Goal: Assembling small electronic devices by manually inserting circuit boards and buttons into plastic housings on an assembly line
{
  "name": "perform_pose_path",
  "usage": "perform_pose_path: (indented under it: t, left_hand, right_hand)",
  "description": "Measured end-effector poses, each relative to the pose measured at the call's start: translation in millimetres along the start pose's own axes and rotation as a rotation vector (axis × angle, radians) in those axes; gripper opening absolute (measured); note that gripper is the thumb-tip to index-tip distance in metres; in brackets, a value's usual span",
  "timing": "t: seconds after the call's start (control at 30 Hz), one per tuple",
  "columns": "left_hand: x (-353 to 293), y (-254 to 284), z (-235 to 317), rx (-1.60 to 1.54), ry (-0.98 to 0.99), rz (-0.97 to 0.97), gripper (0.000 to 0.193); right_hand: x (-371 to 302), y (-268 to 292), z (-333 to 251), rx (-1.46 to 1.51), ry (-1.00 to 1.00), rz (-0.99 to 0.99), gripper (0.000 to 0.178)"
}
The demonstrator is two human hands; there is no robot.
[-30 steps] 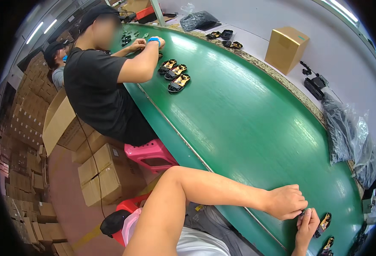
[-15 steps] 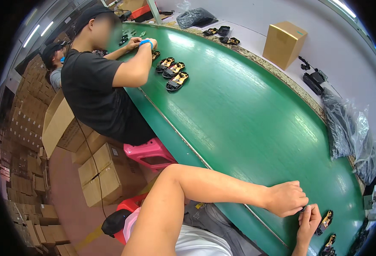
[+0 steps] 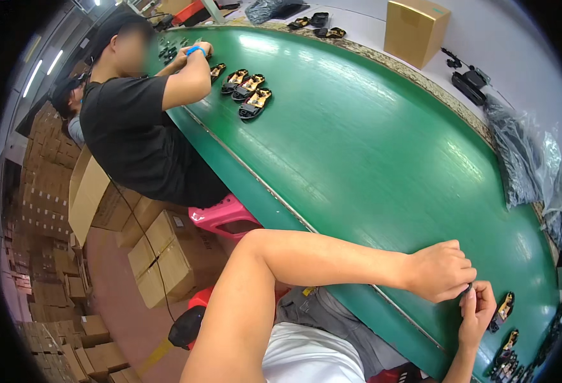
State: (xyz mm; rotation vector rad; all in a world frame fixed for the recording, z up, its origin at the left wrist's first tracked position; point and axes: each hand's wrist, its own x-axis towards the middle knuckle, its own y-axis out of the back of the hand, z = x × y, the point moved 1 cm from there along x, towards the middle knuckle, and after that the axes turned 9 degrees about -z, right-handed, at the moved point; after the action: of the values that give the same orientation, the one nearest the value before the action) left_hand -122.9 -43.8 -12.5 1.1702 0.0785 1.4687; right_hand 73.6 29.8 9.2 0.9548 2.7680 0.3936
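Over the right part of the green table my left hand (image 3: 442,271) is closed, its fingertips meeting those of my right hand (image 3: 479,309). Between them shows a small black piece (image 3: 468,289), pinched by both hands and mostly hidden by the fingers. What it is cannot be made out. Just right of my right hand lies an opened computer mouse base (image 3: 503,311) with a yellowish circuit board. Another mouse base (image 3: 509,341) is nearer the edge, beside a cluster of dark small parts (image 3: 507,370).
A co-worker (image 3: 131,121) sits at the far left, hands on the green table (image 3: 332,153). Several mouse bases (image 3: 255,104) lie near that person. A cardboard box (image 3: 415,32) and plastic bags (image 3: 517,153) line the far side. Cartons (image 3: 179,255) and a pink stool (image 3: 226,217) stand at left.
The view has shifted slightly, so the table and co-worker appear farther left and up. My hands stay together at the small black piece, with little change in their grip.
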Motion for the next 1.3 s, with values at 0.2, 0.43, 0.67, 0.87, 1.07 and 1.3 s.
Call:
perform_pose_path:
  t: [0.2, 0.43, 0.67, 0.87, 1.07, 1.3]
  left_hand:
    - [1.2, -0.5, -1.4, 0.003, 0.02, 0.005, 0.019]
    - [-1.3, -0.5, 0.1, -0.004, 0.017, -0.002, 0.019]
    - [-0.2, -2.2, -0.4, -0.031, -0.003, -0.037, 0.018]
    - [-0.6, -0.2, 0.4, -0.02, 0.0, -0.081, 0.015]
    - [-2.2, -1.8, -2.9, 0.059, 0.027, -0.084, 0.013]
    - [-2.9, -1.2, -1.0, 0.033, 0.002, -0.069, 0.013]
  right_hand:
    - [0.3, -1.9, -3.7, -0.016, 0.077, 0.071, 0.012]
    - [-1.0, 3.8, -1.0, 0.006, 0.014, 0.022, 0.016]
    - [-2.1, 0.7, -1.0, -0.078, 0.047, -0.017, 0.032]
    - [2.4, -3.1, -3.2, -0.121, 0.022, 0.013, 0.028]
    - [4.3, -6.3, -5.9, -0.068, -0.01, 0.055, 0.015]
    - [4.5, -7.1, -10.0, 0.008, -0.011, 0.057, 0.018]
